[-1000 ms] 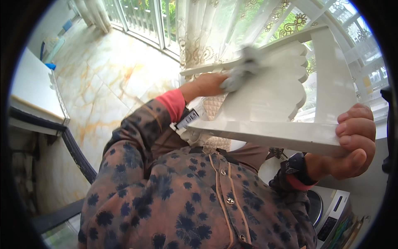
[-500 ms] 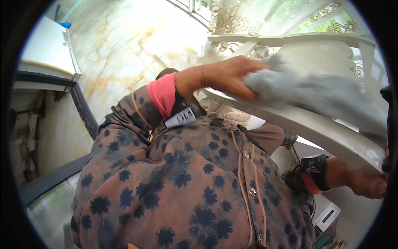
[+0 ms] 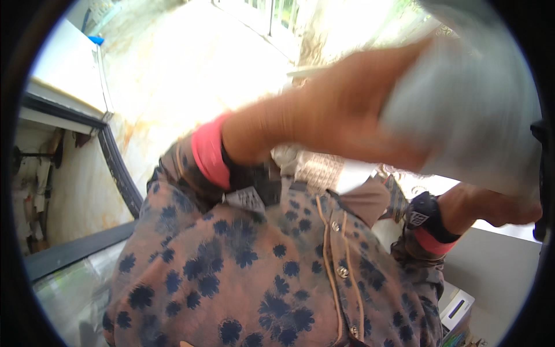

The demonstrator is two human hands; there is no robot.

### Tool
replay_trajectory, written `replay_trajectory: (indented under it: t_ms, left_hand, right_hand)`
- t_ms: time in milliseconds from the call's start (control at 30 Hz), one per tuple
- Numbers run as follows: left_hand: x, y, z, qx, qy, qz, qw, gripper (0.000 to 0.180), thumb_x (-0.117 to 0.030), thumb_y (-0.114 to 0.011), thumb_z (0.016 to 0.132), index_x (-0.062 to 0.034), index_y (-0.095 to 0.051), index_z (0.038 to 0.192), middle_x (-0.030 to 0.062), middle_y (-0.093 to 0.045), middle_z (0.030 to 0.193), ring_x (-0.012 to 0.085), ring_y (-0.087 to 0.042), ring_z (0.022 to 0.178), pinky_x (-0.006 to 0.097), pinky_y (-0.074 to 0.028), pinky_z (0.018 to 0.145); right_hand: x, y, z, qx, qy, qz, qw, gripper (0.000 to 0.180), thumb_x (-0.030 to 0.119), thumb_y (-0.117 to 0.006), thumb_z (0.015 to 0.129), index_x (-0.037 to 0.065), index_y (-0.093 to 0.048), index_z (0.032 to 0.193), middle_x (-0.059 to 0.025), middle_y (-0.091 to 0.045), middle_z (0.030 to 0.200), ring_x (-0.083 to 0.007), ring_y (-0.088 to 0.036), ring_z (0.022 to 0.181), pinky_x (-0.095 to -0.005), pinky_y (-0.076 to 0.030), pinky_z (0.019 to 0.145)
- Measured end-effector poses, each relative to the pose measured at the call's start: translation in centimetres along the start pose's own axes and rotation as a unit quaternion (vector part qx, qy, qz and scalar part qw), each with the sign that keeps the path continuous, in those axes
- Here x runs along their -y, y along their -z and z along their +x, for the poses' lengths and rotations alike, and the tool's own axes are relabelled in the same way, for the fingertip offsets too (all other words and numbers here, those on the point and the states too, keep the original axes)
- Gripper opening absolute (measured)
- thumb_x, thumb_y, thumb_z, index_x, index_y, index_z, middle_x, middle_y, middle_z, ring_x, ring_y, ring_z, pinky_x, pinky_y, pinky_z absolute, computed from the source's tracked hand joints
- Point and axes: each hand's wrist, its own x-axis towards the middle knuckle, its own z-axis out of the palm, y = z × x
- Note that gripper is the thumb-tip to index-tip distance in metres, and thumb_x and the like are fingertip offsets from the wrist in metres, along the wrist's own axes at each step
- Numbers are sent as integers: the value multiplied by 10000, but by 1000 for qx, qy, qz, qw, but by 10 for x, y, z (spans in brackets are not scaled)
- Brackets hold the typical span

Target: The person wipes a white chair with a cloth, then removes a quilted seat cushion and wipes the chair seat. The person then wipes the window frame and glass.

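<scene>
Grey cloth (image 3: 468,110) in left grip (image 3: 358,107)

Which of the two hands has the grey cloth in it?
The left hand, stretched across from the view's left, blurred, with the grey cloth at its fingers. The right hand sits lower, by the right edge; its grip is unclear.

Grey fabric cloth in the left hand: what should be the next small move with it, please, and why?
I would perhaps ease the bare left hand, with the grey fabric cloth, leftward: the blurred cloth comes right up to the bare right hand in this view and hides whatever lies behind it.
</scene>
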Motion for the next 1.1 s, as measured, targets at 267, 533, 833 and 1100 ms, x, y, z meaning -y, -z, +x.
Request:
replay_trajectory:
  t_ms: [267,533,833,1100]
  left_hand:
    - [-47,46,-86,143,339,333,868,374,-26,-710,700,-95,-612,1054,89,-622,1079,250,-646,947,333,-527,803]
    - [-89,-8,52,-61,-177,440,878,355,-126,-791,692,-128,-678,1029,87,-622,1121,286,-593,1086,396,-498,876]
    - [-74,-53,4,-95,217,-114,965,617,-204,-729,839,-92,-443,1374,133,-499,1356,296,-503,1234,437,-418,1047]
    - [-74,-56,40,-105,63,-304,945,784,-242,-747,836,-84,-296,1458,131,-450,1379,255,-475,1262,416,-425,1035]
  right_hand:
    - [-1,-1,-5,81,13,-25,996,368,361,-299,991,64,-514,1018,-149,-585,1005,-233,-578,951,-450,-502,932]
    - [-22,-13,-66,60,-49,-35,996,629,544,-381,996,-35,-438,1235,-207,-585,1113,-270,-594,999,-362,-484,880]
    - [2,-11,-18,88,4,190,978,1051,875,-490,627,-6,-571,1194,-134,-618,1075,-249,-581,963,-372,-434,817]
    - [14,-12,-5,74,-137,349,924,774,439,-789,540,94,-579,1200,-77,-631,1088,-261,-573,1009,-393,-423,892]
